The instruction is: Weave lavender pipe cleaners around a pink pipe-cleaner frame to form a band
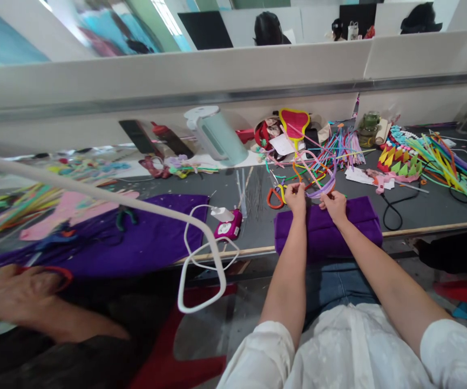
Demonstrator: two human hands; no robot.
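Note:
My left hand (296, 198) is closed in a pinch at the lower end of a bent pink and orange pipe cleaner piece. To its right, my right hand (333, 206) pinches the same looped work near a purple pipe cleaner (318, 193). Pink strands (313, 162) rise and curve above both hands. Exactly which strand each set of fingertips grips is hard to make out. Scissors with red and yellow handles (274, 198) lie just left of my left hand. Beneath my wrists, a folded purple cloth (326, 232) sits along the table's front edge.
Behind my hands lie several loose pipe cleaners (344, 146) and a red and yellow fan-shaped piece (295, 123). A pale blue kettle (221, 138) stands further left. A magenta power socket (229, 226) and white lamp arm (136, 202) are to my left, beside another person's hand (18, 292).

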